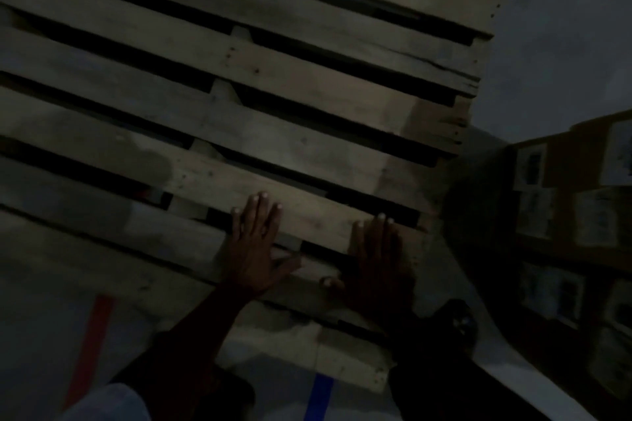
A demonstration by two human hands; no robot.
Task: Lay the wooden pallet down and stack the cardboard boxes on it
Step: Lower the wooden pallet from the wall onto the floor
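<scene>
A large wooden pallet (260, 79) of pale slats fills most of the dim view, its slats running diagonally. My left hand (254, 246) lies flat on a lower slat with fingers spread, thumb pointing right. My right hand (374, 256) presses flat on the slat beside it, fingers spread, in deeper shadow. Neither hand wraps around a board. Cardboard boxes (578, 202) with white labels are stacked at the right edge, apart from the pallet. Whether the pallet rests flat on the floor or stands tilted I cannot tell.
The grey floor (554, 27) shows at the upper right and along the bottom. A red tape stripe (92, 342) and a blue tape stripe (319, 396) mark the floor near me. A dark shoe (460, 321) stands right of the pallet's corner.
</scene>
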